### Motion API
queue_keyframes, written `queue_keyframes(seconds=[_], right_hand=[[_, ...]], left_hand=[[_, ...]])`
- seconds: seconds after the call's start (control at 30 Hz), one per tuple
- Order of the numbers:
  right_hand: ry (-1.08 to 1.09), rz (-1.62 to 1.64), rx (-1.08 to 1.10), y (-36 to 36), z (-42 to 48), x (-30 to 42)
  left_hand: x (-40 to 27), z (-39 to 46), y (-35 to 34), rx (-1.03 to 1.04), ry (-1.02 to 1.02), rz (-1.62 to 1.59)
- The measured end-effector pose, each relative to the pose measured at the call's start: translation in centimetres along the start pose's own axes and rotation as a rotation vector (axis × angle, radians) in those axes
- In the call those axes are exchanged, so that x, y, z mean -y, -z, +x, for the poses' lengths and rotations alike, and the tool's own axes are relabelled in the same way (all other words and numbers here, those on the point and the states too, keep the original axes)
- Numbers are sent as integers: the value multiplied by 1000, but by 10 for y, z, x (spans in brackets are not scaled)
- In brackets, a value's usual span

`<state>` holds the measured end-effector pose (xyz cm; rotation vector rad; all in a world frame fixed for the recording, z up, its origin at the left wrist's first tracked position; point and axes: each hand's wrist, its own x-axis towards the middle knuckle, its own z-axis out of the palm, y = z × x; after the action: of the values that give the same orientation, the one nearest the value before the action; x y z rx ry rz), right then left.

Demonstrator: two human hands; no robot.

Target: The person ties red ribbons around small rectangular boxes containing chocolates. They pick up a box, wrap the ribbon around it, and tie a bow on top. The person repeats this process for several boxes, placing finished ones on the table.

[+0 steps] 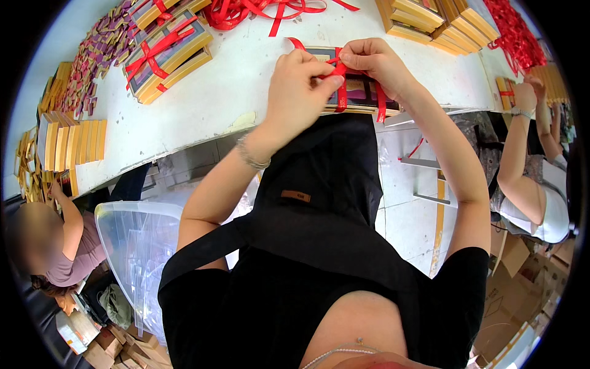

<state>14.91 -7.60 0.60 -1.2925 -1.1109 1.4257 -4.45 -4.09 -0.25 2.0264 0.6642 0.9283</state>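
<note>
A gift box (362, 90) with a window top lies at the table's near edge in front of me. Red printed ribbon (341, 94) runs across it and crosses near the middle of the lid. My left hand (302, 85) pinches the ribbon between thumb and fingers just left of the crossing. From the right, my right hand (373, 62) grips ribbon at the crossing with thumb and forefinger. One ribbon tail (380, 104) hangs over the box's front edge, and another end sticks up behind my left hand. Whether a knot is formed there is hidden by my fingers.
Ribbon-tied boxes (168, 55) are stacked at left, beside many small wrapped pieces (99, 50). Loose red ribbon (258, 11) lies at the back. More boxes (438, 23) stand back right. Co-workers sit at both sides; a transparent plastic bin (138, 249) stands below left.
</note>
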Motion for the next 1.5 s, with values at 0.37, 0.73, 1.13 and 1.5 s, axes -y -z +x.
queue_keyframes(seconds=[0.37, 0.73, 1.13, 1.5], right_hand=[[273, -908, -11, 12, -13, 6], [700, -1429, -7, 16, -28, -6], [676, -1392, -51, 14, -29, -7], [636, -1272, -61, 21, -25, -11]], left_hand=[[21, 28, 61, 487, 522, 24], [8, 60, 65, 830, 132, -60], [15, 58, 27, 565, -107, 53], [14, 37, -2, 297, -96, -37]])
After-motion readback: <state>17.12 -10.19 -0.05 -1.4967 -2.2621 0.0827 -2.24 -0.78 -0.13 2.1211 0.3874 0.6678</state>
